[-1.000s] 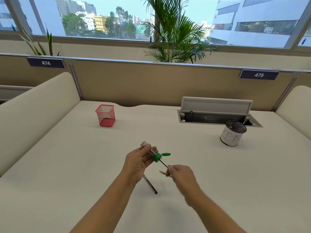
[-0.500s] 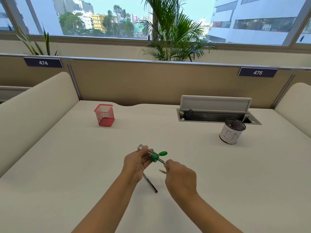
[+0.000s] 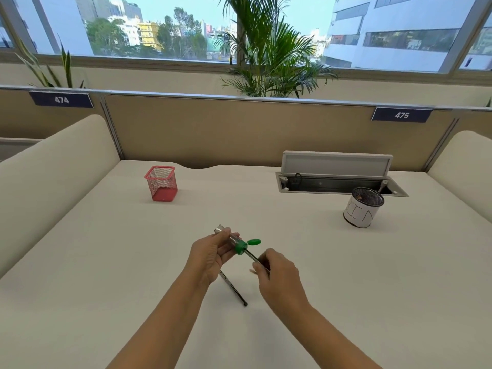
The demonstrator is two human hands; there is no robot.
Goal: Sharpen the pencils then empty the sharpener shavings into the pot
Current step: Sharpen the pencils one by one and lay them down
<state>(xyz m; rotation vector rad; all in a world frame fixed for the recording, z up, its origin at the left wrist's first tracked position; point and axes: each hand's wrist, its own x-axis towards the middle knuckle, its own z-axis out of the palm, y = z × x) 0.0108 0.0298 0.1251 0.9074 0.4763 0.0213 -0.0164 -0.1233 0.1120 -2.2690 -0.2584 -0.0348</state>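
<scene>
My left hand grips a clear tube sharpener with a green end and an open green cap above the desk. A dark pencil sticks into the green end, and my right hand pinches its shaft. A second dark pencil lies on the desk under my hands, partly hidden by my left wrist. A wooden pencil tip pokes out beside my right fingers. The pot, a black mesh cup wrapped in white paper, stands at the far right.
A red mesh pen holder stands at the back left. An open cable tray with a raised lid sits behind the pot. Padded dividers border the desk on both sides, and a partition panel closes the back.
My right hand has turned on the pencil, rolling over its shaft, while the left hand keeps the sharpener in about the same place. The view shifted slightly.
</scene>
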